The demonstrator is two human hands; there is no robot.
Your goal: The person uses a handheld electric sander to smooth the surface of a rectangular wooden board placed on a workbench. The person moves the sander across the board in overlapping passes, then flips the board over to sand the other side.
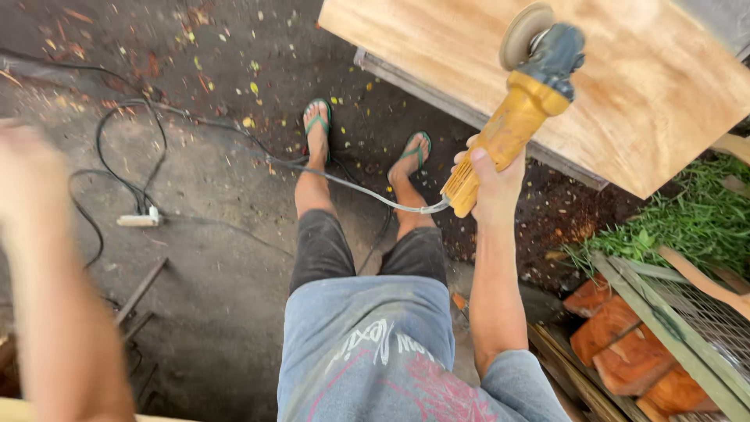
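A person stands on a dirt floor, lifting a yellow angle grinder (pixel 522 109) beside a wooden board (pixel 648 94).

The right hand (pixel 494 184) is wrapped around the grinder's yellow body, with the dark head and sanding disc (pixel 524 34) tilted up in front of the pale board. A grey cord (pixel 351 186) runs from the tool's rear end across the ground between the feet in green flip-flops (pixel 317 119), toward a white power strip (pixel 139 219) with black cables. The left hand (pixel 27 168) is raised at the frame's left edge, blurred, holding nothing that can be made out. Reddish wood blocks (pixel 625 352) and green leaves (pixel 687 223) lie at the lower right.
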